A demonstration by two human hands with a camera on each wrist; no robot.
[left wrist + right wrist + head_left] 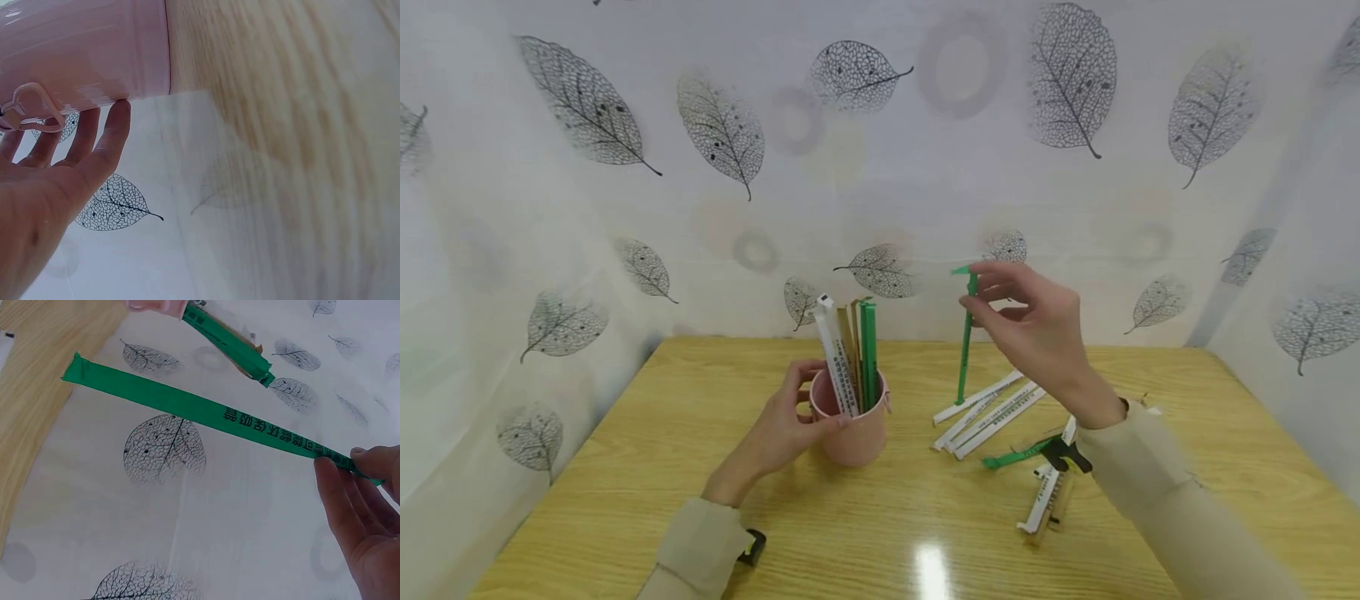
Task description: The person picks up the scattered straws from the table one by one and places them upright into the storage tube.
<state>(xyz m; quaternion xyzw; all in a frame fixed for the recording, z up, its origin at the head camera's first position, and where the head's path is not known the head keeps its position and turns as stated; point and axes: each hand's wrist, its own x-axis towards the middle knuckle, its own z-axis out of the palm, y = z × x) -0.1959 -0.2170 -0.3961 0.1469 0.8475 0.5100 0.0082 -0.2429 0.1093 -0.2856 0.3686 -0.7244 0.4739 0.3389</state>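
Observation:
Thumb at the front rim and fingers around the side, my left hand [775, 433] holds a small pink bucket [859, 443] upright on the table. Wrapped drinking straws lean inside it: white [837, 358], brown and green [868, 354]. In the left wrist view, fingertips rest against the bucket's side [81, 56], near its wire-like handle. My right hand [1037, 325] pinches a green-wrapped straw [966, 350] by its top end, right of the bucket. It hangs nearly upright, its lower end overlapping the white straws in the head view. Dark printing shows along its wrapper [187, 406].
Several white-wrapped straws [1000, 427] lie side by side right of the bucket. Beneath the right wrist is a loose pile with a green straw [1015, 457] and white ones [1040, 507]. A leaf-printed cloth [925, 192] stands behind the wooden table [760, 542].

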